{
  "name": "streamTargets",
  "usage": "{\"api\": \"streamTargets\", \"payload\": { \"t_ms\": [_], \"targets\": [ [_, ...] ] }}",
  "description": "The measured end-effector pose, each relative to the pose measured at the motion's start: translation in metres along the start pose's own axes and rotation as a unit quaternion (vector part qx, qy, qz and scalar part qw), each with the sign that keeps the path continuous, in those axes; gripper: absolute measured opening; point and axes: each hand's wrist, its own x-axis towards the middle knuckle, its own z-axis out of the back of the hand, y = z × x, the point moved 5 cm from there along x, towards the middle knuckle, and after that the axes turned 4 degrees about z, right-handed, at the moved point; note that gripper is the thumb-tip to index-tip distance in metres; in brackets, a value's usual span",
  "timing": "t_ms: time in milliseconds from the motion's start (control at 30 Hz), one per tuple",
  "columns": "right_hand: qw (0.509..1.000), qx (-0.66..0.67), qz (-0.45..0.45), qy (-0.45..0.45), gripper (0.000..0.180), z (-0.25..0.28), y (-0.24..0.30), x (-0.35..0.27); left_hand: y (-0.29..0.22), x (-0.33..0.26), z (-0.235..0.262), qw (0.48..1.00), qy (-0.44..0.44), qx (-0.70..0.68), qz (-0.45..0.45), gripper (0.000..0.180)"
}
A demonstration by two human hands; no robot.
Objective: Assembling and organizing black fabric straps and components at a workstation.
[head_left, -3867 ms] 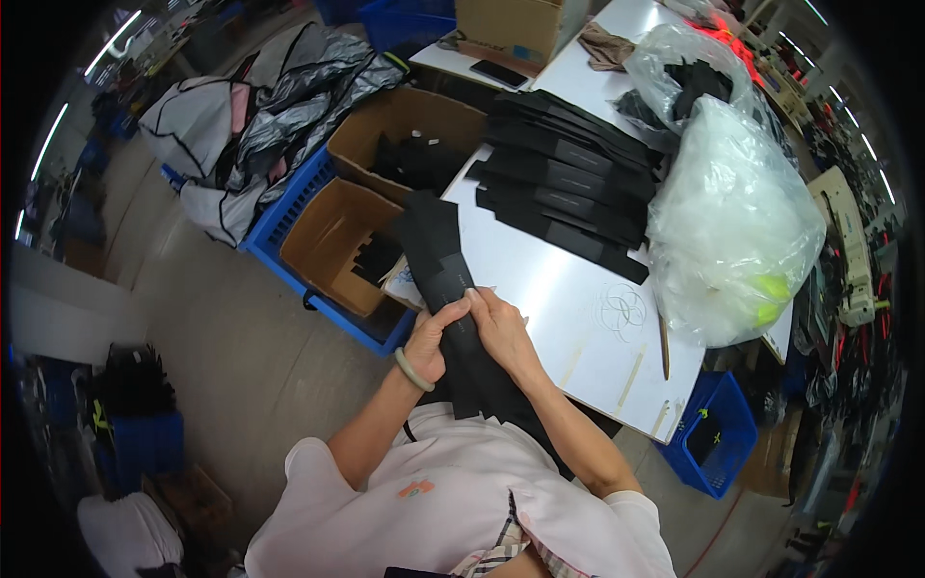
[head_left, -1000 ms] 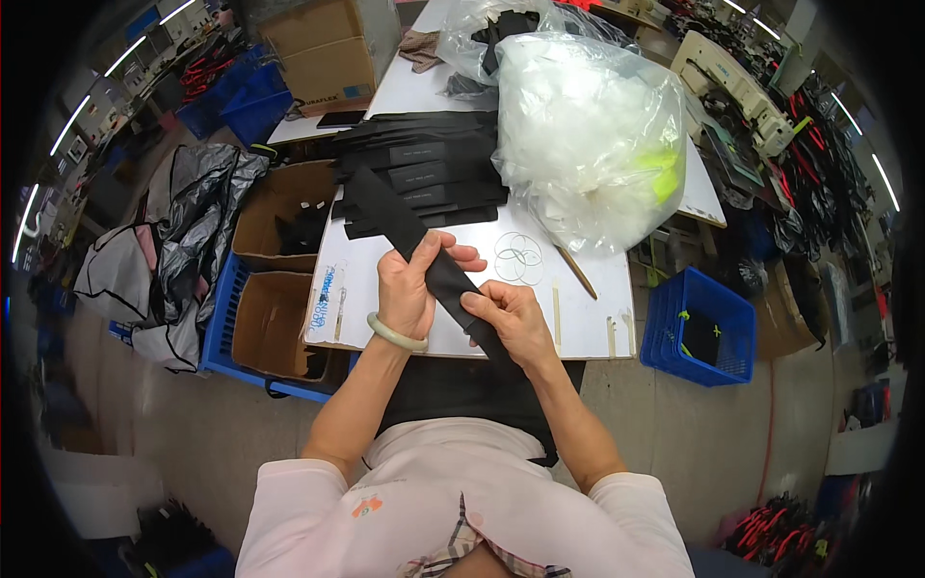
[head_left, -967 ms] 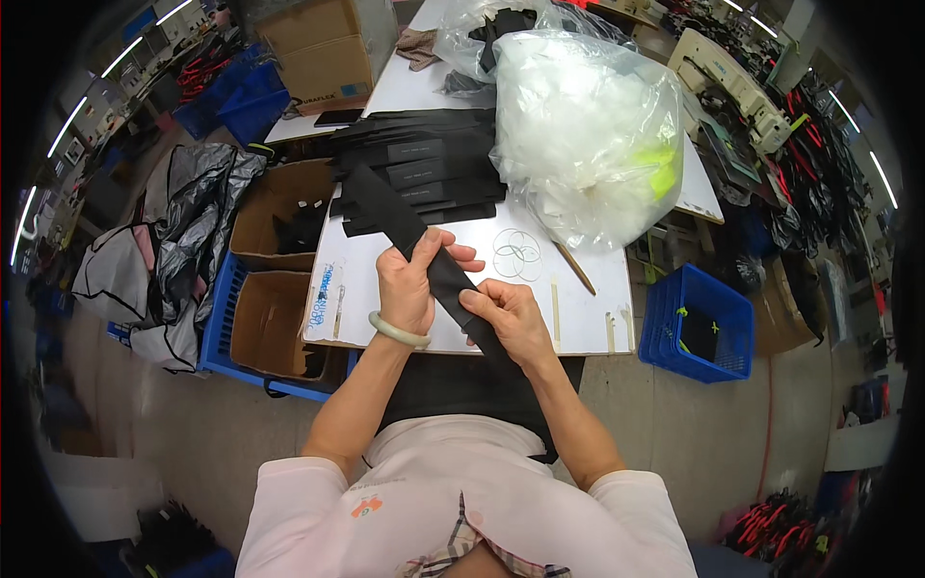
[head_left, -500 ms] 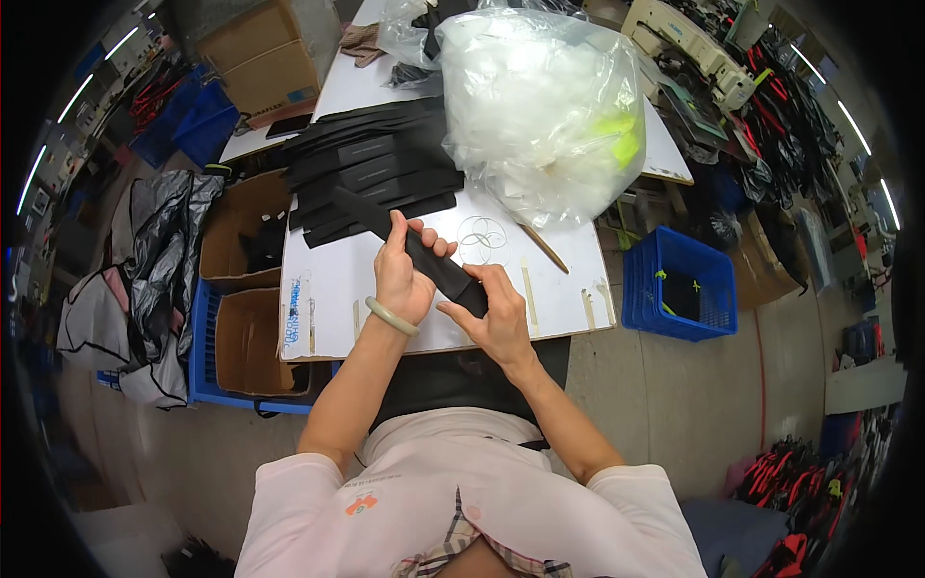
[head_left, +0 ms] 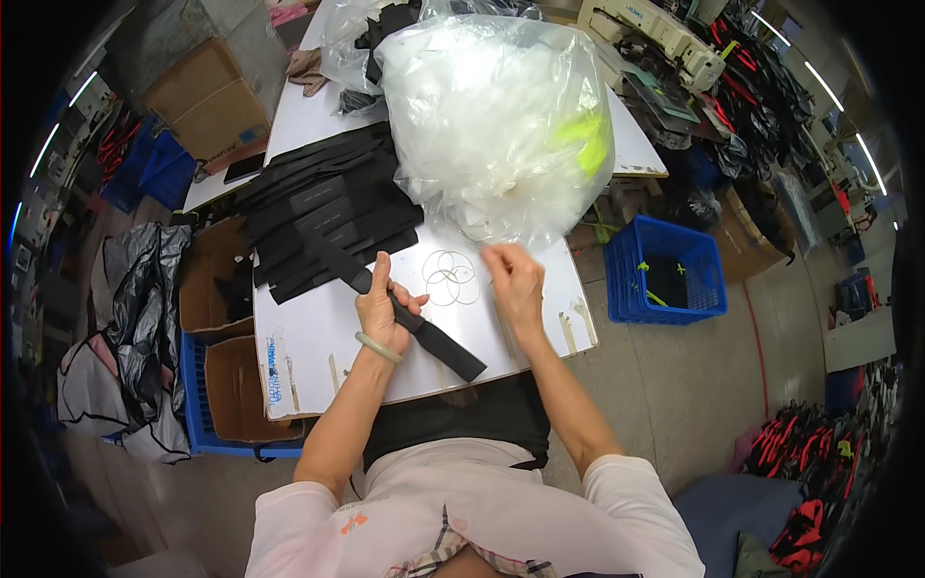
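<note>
My left hand (head_left: 383, 313) is closed around a long black fabric strip (head_left: 448, 349), its thumb pointing up. The strip slants from the pile down toward the table's near edge, its wider end hanging free. My right hand (head_left: 517, 284) is off the strip, fingers curled together over the white table just below the plastic bag. Whatever is under or between those fingers is hidden. Several thin pale rings (head_left: 451, 279) lie overlapping between my hands. A pile of black fabric strips (head_left: 328, 197) spreads beyond my left hand.
A large clear bag (head_left: 496, 116) of white material with a neon yellow patch fills the table's far side. Left of the white table (head_left: 289, 385), cartons (head_left: 252, 395) sit in a blue crate. Another blue crate (head_left: 665, 308) stands right. A sewing machine (head_left: 660, 34) is far right.
My right hand has let go of the strip's near end and moved up toward the bag, over where a brown pointed stick lay. The left hand keeps the strip. The whole view has shifted.
</note>
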Motion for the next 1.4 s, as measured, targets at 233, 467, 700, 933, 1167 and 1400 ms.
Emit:
{"api": "streamTargets", "payload": {
  "t_ms": [233, 467, 700, 933, 1167, 1400],
  "targets": [
    [0.932, -0.345, 0.096, -0.048, 0.011, -0.027, -0.065, 0.068, 0.028, -0.003, 0.002, 0.995, 0.044, 0.018, 0.091, 0.043],
    [0.94, -0.294, 0.148, -0.091, 0.007, -0.031, -0.061, 0.057, 0.033, 0.003, 0.006, 0.994, 0.046, 0.045, 0.087, 0.035],
    [0.93, -0.297, 0.185, -0.112, 0.004, -0.031, -0.056, 0.056, 0.031, -0.009, -0.001, 0.995, 0.068, 0.033, 0.062, 0.028],
    [0.953, -0.062, 0.294, 0.035, 0.01, -0.024, 0.068, -0.006, 0.017, -0.015, -0.015, 0.975, 0.218, 0.042, -0.003, 0.051],
    [0.951, 0.104, 0.249, 0.152, 0.015, -0.017, 0.084, -0.016, 0.007, -0.014, 0.001, 0.969, 0.237, -0.061, 0.041, 0.04],
    [0.932, 0.16, 0.233, 0.229, 0.013, -0.009, 0.097, -0.027, 0.001, -0.037, 0.002, 0.955, 0.292, -0.006, 0.043, 0.031]
  ]
}}
